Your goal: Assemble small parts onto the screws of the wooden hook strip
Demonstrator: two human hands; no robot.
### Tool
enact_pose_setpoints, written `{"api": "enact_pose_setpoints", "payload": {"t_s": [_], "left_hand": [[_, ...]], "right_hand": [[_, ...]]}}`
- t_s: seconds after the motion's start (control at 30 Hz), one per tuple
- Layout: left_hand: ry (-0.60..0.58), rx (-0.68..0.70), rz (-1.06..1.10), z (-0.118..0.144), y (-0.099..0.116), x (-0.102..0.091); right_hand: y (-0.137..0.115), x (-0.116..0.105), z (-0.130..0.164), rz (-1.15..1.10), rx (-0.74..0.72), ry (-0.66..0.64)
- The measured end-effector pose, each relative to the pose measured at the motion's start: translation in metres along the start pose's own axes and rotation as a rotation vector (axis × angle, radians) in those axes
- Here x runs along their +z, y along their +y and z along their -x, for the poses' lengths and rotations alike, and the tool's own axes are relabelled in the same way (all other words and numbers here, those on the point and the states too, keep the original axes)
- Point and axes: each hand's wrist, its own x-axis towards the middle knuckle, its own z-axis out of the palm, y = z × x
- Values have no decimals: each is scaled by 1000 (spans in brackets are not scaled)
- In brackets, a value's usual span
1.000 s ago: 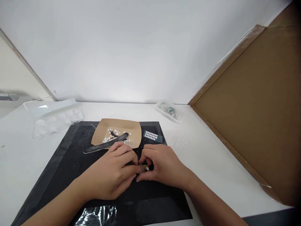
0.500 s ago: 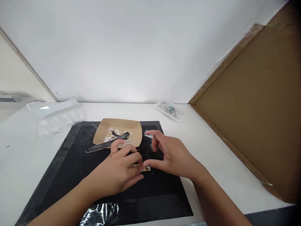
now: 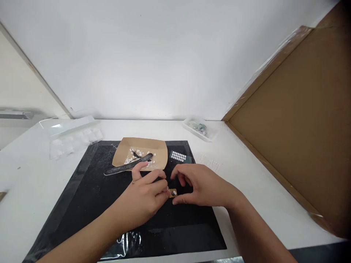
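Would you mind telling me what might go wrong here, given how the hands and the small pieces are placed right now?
The small tan piece pinched between the left hand and right hand looks tiny and might slip onto the black mat. The left hand sits close to the nail file, which overhangs the paper tray; a nudge could scatter the white bits.

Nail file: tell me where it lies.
The nail file lies on the black mat, its far end resting on the brown paper tray, just beyond the left hand.
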Motion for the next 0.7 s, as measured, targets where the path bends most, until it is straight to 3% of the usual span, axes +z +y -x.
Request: {"api": "enact_pose_setpoints", "payload": {"t_s": [0.17,0.7], "left_hand": [[-5,-5,13,5,-1,3],[53,-1,26,2,-6,-5]], "right_hand": [[2,4,-5,-22,-41,-105],[9,13,-12,-87,-64,-98]]}}
